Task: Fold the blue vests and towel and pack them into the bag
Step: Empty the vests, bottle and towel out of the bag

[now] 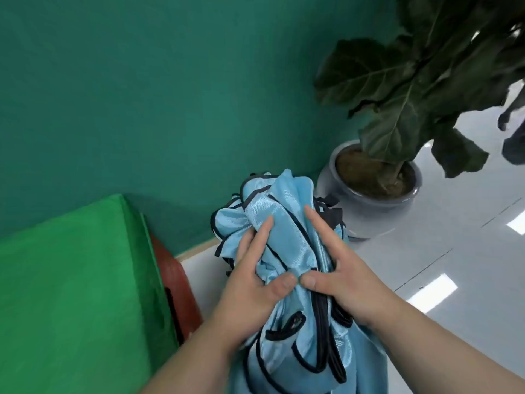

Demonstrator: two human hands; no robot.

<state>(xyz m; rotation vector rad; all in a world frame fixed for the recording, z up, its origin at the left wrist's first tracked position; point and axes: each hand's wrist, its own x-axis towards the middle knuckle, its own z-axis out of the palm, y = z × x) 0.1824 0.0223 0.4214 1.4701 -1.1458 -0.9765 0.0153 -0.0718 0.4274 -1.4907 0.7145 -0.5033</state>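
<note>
A crumpled bundle of shiny light-blue vests [287,231] with dark navy trim, bunched upright in mid-air.

The bunched vests [287,200] are in the middle, held by the left hand [252,282] and the right hand [341,277] on either side. A cloth-covered table [71,280] lies to their left. A potted plant [369,200] stands on the floor [454,251] behind them to the right, near the wall [170,95].

Even, bright light; ceiling-lamp glare on the floor [443,251]; soft, edge-warped picture.
</note>
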